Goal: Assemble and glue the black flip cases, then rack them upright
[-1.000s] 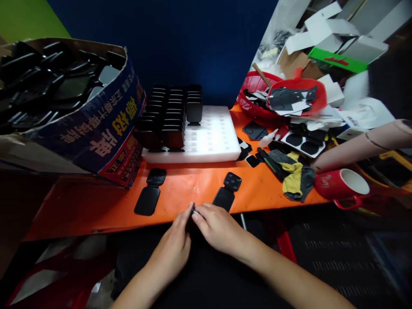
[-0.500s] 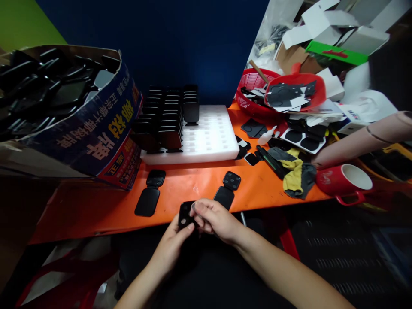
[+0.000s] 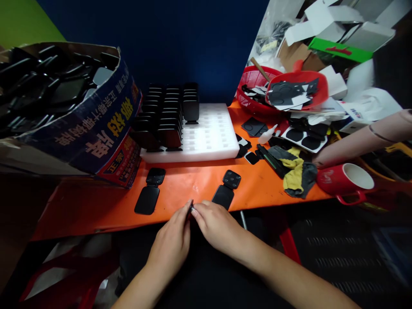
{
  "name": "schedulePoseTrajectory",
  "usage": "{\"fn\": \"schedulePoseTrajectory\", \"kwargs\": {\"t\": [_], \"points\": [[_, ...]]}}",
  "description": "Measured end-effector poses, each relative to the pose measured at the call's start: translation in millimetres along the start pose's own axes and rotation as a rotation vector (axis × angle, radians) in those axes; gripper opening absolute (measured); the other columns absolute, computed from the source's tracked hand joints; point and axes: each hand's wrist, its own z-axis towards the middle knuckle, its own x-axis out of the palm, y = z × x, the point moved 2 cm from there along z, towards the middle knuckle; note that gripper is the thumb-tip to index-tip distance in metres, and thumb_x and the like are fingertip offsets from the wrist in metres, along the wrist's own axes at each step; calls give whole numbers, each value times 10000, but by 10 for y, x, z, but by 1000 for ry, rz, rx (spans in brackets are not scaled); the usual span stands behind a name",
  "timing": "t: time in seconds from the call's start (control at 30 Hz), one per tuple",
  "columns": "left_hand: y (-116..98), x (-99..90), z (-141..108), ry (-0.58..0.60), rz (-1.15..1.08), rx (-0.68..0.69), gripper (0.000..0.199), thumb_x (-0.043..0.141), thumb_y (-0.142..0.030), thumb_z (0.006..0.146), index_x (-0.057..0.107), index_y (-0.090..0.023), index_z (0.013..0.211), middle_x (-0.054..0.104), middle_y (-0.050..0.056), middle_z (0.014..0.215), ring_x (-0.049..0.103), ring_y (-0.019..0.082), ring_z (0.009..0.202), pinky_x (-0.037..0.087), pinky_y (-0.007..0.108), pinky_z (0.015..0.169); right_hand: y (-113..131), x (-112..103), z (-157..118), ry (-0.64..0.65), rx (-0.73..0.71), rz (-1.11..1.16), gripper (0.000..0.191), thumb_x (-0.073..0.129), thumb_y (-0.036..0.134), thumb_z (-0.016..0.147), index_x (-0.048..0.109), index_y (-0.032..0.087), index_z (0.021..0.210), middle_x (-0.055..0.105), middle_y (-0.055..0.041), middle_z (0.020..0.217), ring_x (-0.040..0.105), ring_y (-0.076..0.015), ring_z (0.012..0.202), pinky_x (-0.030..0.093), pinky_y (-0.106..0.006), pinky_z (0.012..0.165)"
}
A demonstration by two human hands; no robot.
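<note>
Watching remotely, I see the left hand [image 3: 172, 240] gripping a dark piece [image 3: 189, 207] edge-on; the right hand [image 3: 217, 225] is pinched narrow against it, holding what I cannot tell; the piece is by the orange table's [image 3: 183, 182] near edge.

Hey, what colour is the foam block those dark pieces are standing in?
The foam block is white, showing best in the head view.

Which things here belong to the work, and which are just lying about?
Probably the job:
dark piece between left hand and right hand
left two-panel piece
right two-panel piece
foam tray
cardboard box

Probably just lying about:
red mug
yellow-and-grey cloth
</note>
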Motion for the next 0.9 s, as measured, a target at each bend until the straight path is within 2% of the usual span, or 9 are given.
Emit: {"fn": "schedulePoseTrajectory", "kwargs": {"t": [0.13,0.23,0.33,0.4,0.47,0.53,0.63,0.77,0.9], "points": [[-27,37,-27,-2,54,-8,505,440,-214,846,420,-229,1350,488,58,1366,507,258,1197,406,392,1000,-26,13,0,17,26,140,196,449,271,898,578,171,790,598,-40,786,532,-148,725,397,-262,663],[-40,53,-51,-16,66,-10,492,460,-204,827,458,-229,1318,488,59,1365,514,266,1189,401,393,1005,-73,63,21,-39,84,296,240,496,277,864,512,171,650,520,13,644,458,-107,611,346,-234,573],[-39,57,-51,-18,12,-18,456,470,-217,825,486,-220,1281,508,77,1345,510,270,1192,384,406,1015,-110,128,44,-83,113,445,262,528,275,832,471,169,598,465,35,590,409,-92,573,326,-224,546],[-27,58,-26,-21,-113,-50,390,483,-234,829,525,-220,1216,558,82,1288,539,267,1152,392,403,996,-119,157,63,-65,97,547,252,537,292,827,499,163,614,488,29,610,418,-90,580,331,-222,551],[-11,59,18,-32,-321,-103,283,510,-254,825,572,-209,1096,631,75,1162,589,254,1057,429,378,938,-127,185,85,31,110,722,264,529,358,837,545,157,667,497,28,608,417,-80,537,323,-215,512],[6,59,68,-39,-556,-169,215,540,-296,817,589,-188,997,670,56,1020,611,236,977,456,340,874,-143,209,101,122,186,967,324,495,457,848,557,157,743,481,42,566,393,-64,451,294,-200,444],[31,26,116,-66,-730,-265,298,527,-396,837,596,-170,1020,670,47,998,596,229,996,447,310,865,-171,230,94,146,317,1219,389,448,544,853,526,166,799,440,73,487,316,-43,355,223,-177,376],[50,-88,100,-186,-603,-281,388,482,-463,859,611,-164,1070,661,65,1066,588,231,1013,427,308,891,-172,252,33,183,401,1261,340,508,480,842,552,144,836,466,58,543,321,-32,384,212,-161,370],[16,-149,31,-231,-332,-143,321,485,-406,871,652,-196,1047,692,59,1025,626,232,946,455,305,853,-146,249,-6,216,392,1122,320,502,453,851,567,140,834,494,39,585,373,-40,413,255,-164,380]]}}
